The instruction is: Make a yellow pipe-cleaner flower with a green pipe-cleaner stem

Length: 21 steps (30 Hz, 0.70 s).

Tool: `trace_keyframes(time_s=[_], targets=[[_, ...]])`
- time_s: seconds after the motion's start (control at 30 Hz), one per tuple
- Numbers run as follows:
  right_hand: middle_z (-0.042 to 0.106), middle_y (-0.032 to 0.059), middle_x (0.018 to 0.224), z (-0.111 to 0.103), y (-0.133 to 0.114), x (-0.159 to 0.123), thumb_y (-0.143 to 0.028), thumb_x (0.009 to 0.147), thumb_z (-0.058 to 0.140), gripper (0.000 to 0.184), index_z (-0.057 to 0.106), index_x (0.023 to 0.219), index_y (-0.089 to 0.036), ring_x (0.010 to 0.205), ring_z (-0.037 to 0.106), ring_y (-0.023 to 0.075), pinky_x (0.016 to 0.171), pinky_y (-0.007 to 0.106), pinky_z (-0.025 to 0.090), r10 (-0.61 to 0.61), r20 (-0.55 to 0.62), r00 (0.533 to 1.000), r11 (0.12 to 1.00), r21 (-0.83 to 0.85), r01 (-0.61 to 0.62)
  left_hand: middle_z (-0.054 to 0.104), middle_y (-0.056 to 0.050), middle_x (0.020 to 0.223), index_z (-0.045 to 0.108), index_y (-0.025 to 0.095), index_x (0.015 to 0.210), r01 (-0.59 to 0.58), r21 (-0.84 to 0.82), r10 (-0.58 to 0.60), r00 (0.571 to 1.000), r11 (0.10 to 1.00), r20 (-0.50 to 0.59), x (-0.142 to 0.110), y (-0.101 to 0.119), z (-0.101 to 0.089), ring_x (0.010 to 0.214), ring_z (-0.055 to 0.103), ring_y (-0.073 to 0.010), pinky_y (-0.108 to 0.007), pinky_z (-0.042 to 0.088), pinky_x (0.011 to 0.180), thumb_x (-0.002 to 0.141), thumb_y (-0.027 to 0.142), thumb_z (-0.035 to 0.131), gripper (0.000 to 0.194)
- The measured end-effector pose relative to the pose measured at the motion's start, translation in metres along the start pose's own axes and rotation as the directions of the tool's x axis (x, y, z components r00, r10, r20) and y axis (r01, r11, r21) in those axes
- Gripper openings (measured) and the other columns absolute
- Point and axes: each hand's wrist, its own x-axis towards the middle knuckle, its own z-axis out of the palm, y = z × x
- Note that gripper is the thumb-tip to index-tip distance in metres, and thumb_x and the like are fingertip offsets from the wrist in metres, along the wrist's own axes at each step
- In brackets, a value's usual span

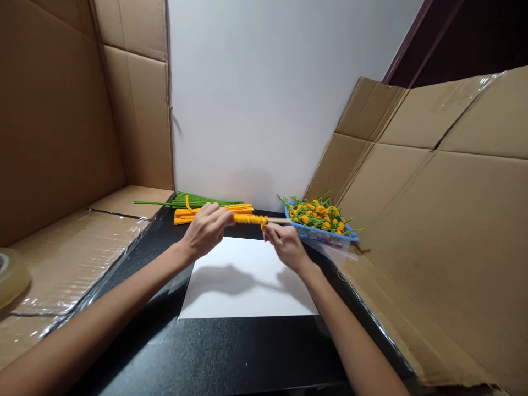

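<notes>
Left hand (205, 231) and right hand (286, 247) raised above the desk, both forearms reaching in from the bottom corners. Between them, held level, a thin wooden stick (280, 220) with a yellow pipe cleaner (249, 220) coiled tightly around it. The coil covers the part of the stick nearest the left hand; bare wood runs out past the right hand toward the basket.

Left fingers (216, 212) pressed together, curled over the end of the stick and coil. Right fingers (269, 232) pinch at the coil's edge, just where the bare wood begins; exact finger placement is partly hidden from this angle.

The held stick sits above a white paper sheet (247, 280), not touching it; the hands cast shadows on the sheet. Beyond the left hand, a bundle of green pipe cleaners (206, 202) lies on a pile of yellow pipe cleaners (214, 213), one strand bent upward. Near the right hand, a blue plastic basket (325, 235) holds finished pipe-cleaner flowers (317, 214), yellow heads on green stems. Black desk (206, 352) beneath everything. Cardboard panels (412, 220) flank it, a white wall (247, 99) behind, and a roll of clear tape (10, 278) rests on the cardboard at far left.
</notes>
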Motion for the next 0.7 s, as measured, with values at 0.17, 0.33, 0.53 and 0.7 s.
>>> trace_keyframes(time_s=[0.17, 0.33, 0.53, 0.7], targets=[[0.057, 0.0046, 0.060, 0.012, -0.040, -0.004, -0.036, 0.104, 0.031, 0.046, 0.059, 0.074, -0.015, 0.053, 0.048, 0.0135, 0.057, 0.029, 0.028, -0.194, -0.110, 0.975, 0.932, -0.332, 0.148, 0.054, -0.004, 0.065, 0.052, 0.018, 0.076, 0.092, 0.049, -0.098, 0.985, 0.995, 0.142, -0.008, -0.018, 0.009, 0.065, 0.042, -0.0199, -0.032, 0.032, 0.062, 0.094, 0.007, 0.041, 0.024], [0.065, 0.0071, 0.070, -0.035, -0.006, 0.002, -0.044, 0.100, 0.044, 0.042, 0.064, 0.076, -0.016, 0.065, 0.055, 0.0151, 0.064, 0.027, 0.034, -0.108, -0.148, 0.983, 0.972, -0.225, 0.073, 0.054, -0.002, 0.067, 0.052, 0.018, 0.078, -0.291, -0.071, 0.299, 0.935, 0.954, 0.191, -0.009, -0.022, 0.003, 0.064, 0.042, -0.0176, -0.031, 0.034, 0.066, 0.093, 0.004, 0.040, 0.024], [0.046, 0.0000, 0.054, -0.003, -0.006, 0.001, -0.060, 0.098, 0.033, 0.058, 0.052, 0.063, -0.017, 0.050, 0.040, 0.0114, 0.051, 0.025, 0.031, 0.124, 0.009, 0.992, 0.954, 0.275, -0.122, 0.052, -0.003, 0.065, 0.051, 0.019, 0.076, 0.002, -0.016, -0.001, 1.000, 1.000, 0.023, -0.006, -0.008, 0.003, 0.064, 0.040, -0.0189, -0.032, 0.033, 0.064, 0.096, 0.010, 0.041, 0.024], [0.060, 0.0065, 0.064, 0.007, -0.039, -0.004, -0.041, 0.102, 0.037, 0.044, 0.063, 0.077, -0.016, 0.058, 0.050, 0.0142, 0.060, 0.027, 0.032, -0.073, -0.209, 0.975, 0.975, -0.222, 0.026, 0.054, -0.005, 0.066, 0.054, 0.018, 0.077, 0.047, 0.080, -0.059, 0.986, 0.996, 0.155, -0.011, -0.020, 0.010, 0.065, 0.043, -0.0210, -0.034, 0.033, 0.062, 0.091, 0.003, 0.040, 0.024]])
